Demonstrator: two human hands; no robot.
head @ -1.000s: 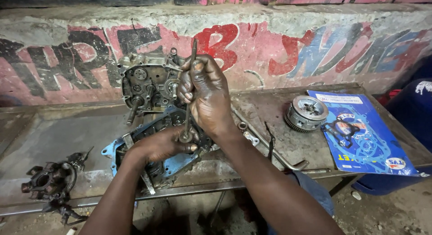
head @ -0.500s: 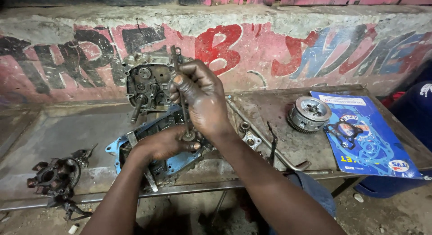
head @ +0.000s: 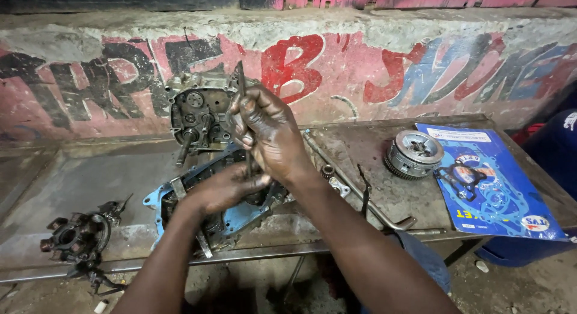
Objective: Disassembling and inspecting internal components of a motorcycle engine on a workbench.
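Note:
My right hand (head: 271, 132) grips a thin upright metal tool (head: 242, 88) whose shaft runs down into an engine case half with a blue gasket (head: 157, 197) lying flat on the metal workbench (head: 90, 181). Below it, my left hand (head: 223, 189) rests on that case and steadies the lower end of the tool. A second, dirty engine case half (head: 197, 115) leans upright against the wall just behind my hands.
A round clutch assembly (head: 413, 153) and a blue gasket packet (head: 493, 184) lie at the right. A stator with wires (head: 77, 237) sits at the front left. A long metal rod (head: 360, 190) and small loose parts (head: 334, 178) lie right of my forearm. A painted wall (head: 372, 67) stands behind.
My right hand has turned the upright tool a little and shifted slightly; my left hand stays on the case. The camera view has drifted left.

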